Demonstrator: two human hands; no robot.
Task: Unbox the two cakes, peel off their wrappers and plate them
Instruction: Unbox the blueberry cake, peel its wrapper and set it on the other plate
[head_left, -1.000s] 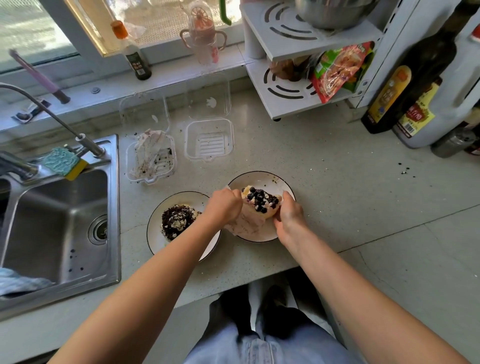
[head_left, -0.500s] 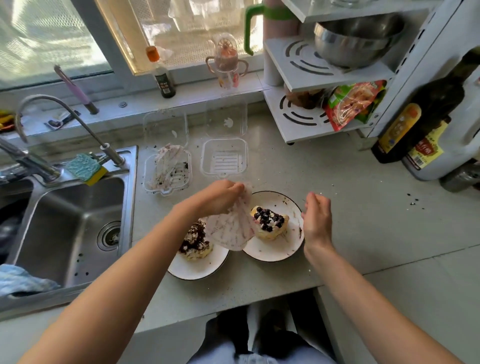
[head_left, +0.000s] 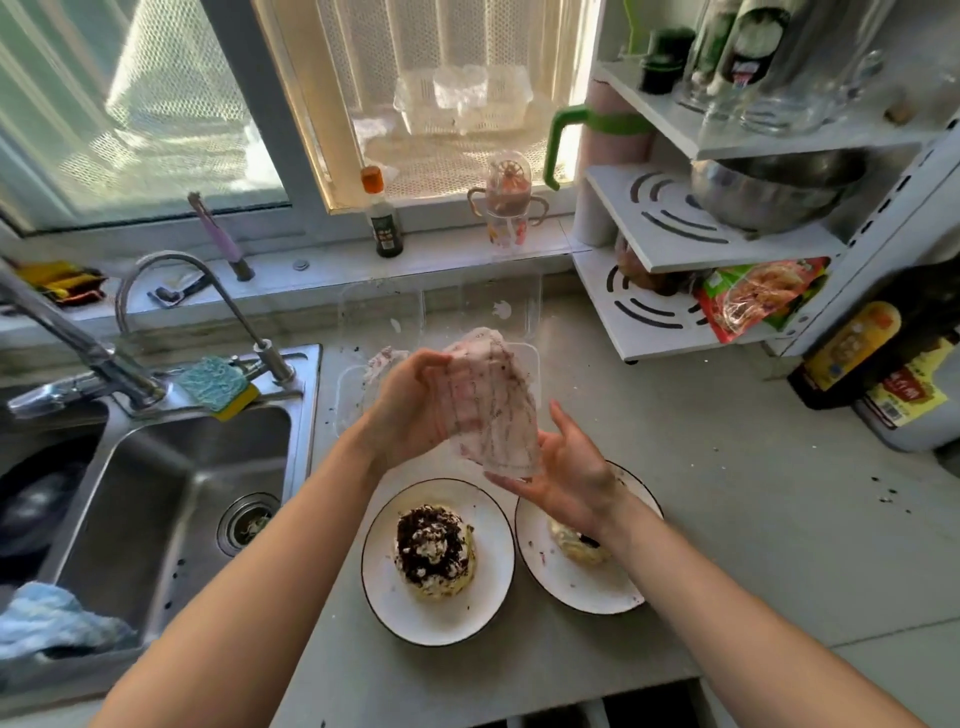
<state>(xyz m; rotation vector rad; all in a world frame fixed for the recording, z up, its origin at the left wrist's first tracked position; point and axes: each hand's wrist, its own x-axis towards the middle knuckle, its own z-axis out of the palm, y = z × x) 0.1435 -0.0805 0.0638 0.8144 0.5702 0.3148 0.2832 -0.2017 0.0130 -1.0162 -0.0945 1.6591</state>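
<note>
chocolate cake (head_left: 435, 552): nearest, unwrapped, sits about centre of the left plate (head_left: 384, 597); roundish mound, no clear long axis.
blueberry cake (head_left: 579, 543): on the right plate (head_left: 571, 592), mostly hidden under the right forearm; orientation can't be told.
plates: side by side near the front edge of the surface (head_left: 727, 493), rims nearly touching.
right hand (head_left: 569, 473): open, palm up, fingers (head_left: 563, 418) spread, under the wrapper's lower edge, touching or just below it; not closed on it.
left hand (head_left: 410, 410): closed on the wrapper's left edge, carrying it.
wrapper (head_left: 493, 400): peeled off, held in the air above and behind the plates; long axis runs near-to-far, lower end toward the right plate, crumpled top toward the boxes.
empty box (head_left: 524, 332): clear, open, behind the wrapper; likely drop spot.
other box (head_left: 363, 384): left of it, already holds a wrapper.
risk 1: smeared wrapper sags or slips, cream lands back on the cake or the surface.
risk 2: right forearm hangs low over the blueberry cake; dipping it would squash the topping.
risk 3: light box may skid if the wrapper is pushed in.
</note>
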